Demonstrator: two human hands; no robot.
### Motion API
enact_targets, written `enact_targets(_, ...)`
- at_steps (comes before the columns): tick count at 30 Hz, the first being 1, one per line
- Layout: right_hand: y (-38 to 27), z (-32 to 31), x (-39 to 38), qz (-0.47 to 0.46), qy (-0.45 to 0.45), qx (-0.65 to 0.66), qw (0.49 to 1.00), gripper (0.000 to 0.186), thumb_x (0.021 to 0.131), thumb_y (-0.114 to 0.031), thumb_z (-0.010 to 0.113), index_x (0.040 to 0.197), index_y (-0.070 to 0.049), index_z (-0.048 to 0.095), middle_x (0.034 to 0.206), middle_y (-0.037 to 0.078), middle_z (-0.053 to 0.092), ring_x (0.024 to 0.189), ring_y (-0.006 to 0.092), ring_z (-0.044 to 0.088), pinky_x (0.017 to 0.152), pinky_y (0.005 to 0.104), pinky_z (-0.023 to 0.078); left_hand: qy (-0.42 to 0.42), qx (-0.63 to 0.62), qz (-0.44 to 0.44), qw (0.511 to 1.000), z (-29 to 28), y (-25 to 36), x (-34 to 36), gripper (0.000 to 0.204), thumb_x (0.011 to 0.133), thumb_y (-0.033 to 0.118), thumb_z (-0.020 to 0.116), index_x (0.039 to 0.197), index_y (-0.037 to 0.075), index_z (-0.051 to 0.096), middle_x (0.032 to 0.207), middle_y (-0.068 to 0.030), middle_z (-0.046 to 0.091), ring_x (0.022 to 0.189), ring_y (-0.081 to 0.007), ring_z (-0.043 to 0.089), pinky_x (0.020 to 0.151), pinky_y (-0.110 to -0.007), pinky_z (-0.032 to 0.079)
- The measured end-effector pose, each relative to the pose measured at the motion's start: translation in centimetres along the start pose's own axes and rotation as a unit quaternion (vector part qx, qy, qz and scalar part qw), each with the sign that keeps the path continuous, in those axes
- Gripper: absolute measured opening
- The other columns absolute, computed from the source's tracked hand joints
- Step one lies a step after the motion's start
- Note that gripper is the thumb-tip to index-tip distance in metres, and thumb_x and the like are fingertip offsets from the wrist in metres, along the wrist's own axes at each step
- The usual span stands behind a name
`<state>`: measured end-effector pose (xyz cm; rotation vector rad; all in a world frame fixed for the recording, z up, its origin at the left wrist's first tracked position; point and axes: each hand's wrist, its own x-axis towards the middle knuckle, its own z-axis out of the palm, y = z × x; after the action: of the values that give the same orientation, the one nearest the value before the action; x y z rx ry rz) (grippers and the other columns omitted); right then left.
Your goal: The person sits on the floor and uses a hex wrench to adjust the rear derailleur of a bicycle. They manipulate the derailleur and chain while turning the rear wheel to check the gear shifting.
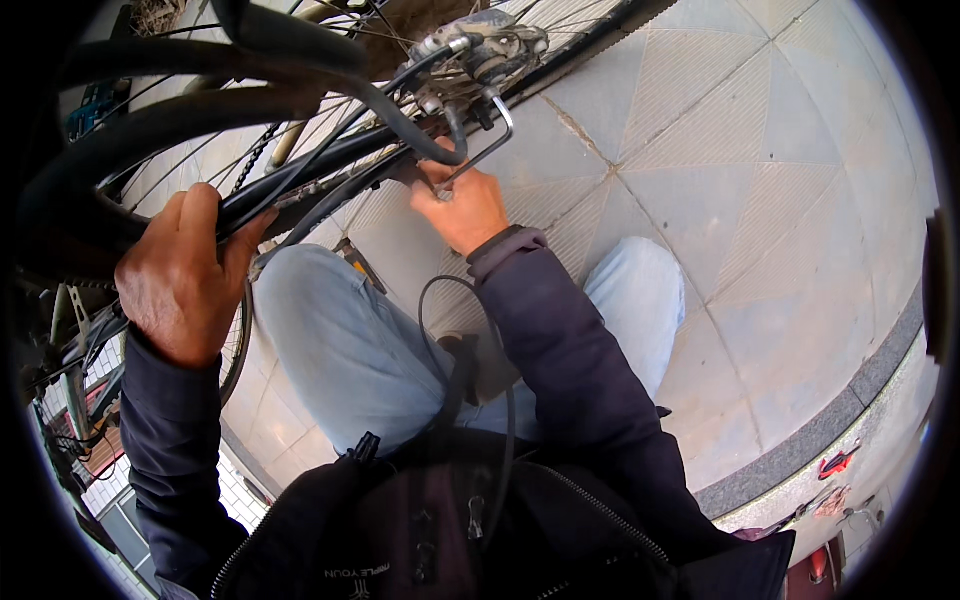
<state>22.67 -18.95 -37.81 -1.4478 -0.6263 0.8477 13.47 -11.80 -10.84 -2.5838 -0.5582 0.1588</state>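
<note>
While the left hand is wrapped shut around the black frame tube of the bicycle at about nine o'clock, the right hand sits near the middle, a little toward twelve, its fingers closed on the lower end of a bent metal rod — a thin L-shaped piece that runs up to the grimy rear derailleur at twelve o'clock. A black cable housing loops down just beside that rod and touches the frame.

My judgement of the risks: the rod is slim and held only at its tip, so a hard twist could let it slip off the fitting and send the knuckles into the derailleur or the spokes close above. The tyre arches over the left hand from ten to eleven o'clock; if the wheel turns while fingers are so near the chain, they could be pinched. The bicycle seems steadied by the left grip alone — should that loosen, the frame could tip onto the knees below it.

No container shows anywhere: nothing like a box, tray or tub lies on the grey paving, and only small red objects, too small to identify, sit at four o'clock.
</note>
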Motion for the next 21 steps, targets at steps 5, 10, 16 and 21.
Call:
enact_targets(5, -1.2, -0.3, -1.5, 0.034, 0.027, -0.015, 0.999, 0.028, 0.077, -0.025, 0.072, 0.095, -0.006, 0.067, 0.086, 0.011, 0.067, 0.072, 0.0222, 0.065, 0.068, 0.0304, 0.051, -0.005, 0.004, -0.006, 1.000, -0.1, 0.0, -0.2, 0.034, 0.074, 0.024, 0.077, 0.072, 0.006, 0.048, 0.059, -0.0087, 0.047, 0.047, -0.0245, 0.050, 0.044, -0.033, 0.040)
enact_targets(10, -1.0, -0.7, -1.4, -0.082, 0.056, -0.122, 0.988, 0.022, 0.081, -0.025, 0.069, 0.092, -0.006, 0.066, 0.079, 0.011, 0.066, 0.068, 0.0260, 0.064, 0.062, 0.0348, 0.050, -0.010, -0.010, -0.013, 1.000, -0.1, 0.1, 0.0, 0.034, 0.075, 0.024, 0.077, 0.072, 0.005, 0.048, 0.061, -0.0095, 0.048, 0.048, -0.0259, 0.051, 0.045, -0.033, 0.041)
enact_targets(16, 2.1, -4.3, 1.0, -0.109, 0.151, -0.260, 0.947, 0.017, 0.086, -0.026, 0.063, 0.087, -0.010, 0.065, 0.078, 0.011, 0.065, 0.068, 0.0324, 0.062, 0.059, 0.0401, 0.048, -0.019, -0.015, -0.028, 0.999, -0.2, -0.1, -0.3, 0.032, 0.077, 0.022, 0.075, 0.076, 0.005, 0.048, 0.065, -0.0127, 0.050, 0.054, -0.0317, 0.053, 0.048, -0.036, 0.042)
enact_targets(21, 3.5, -9.8, 4.0, -0.127, 0.193, -0.381, 0.895, 0.013, 0.086, -0.024, 0.063, 0.088, -0.011, 0.065, 0.083, 0.009, 0.065, 0.075, 0.0304, 0.062, 0.062, 0.0383, 0.048, -0.034, -0.024, -0.032, 0.999, -0.1, 0.1, -0.1, 0.031, 0.078, 0.021, 0.074, 0.077, 0.004, 0.048, 0.066, -0.0141, 0.050, 0.056, -0.0343, 0.053, 0.049, -0.038, 0.042)
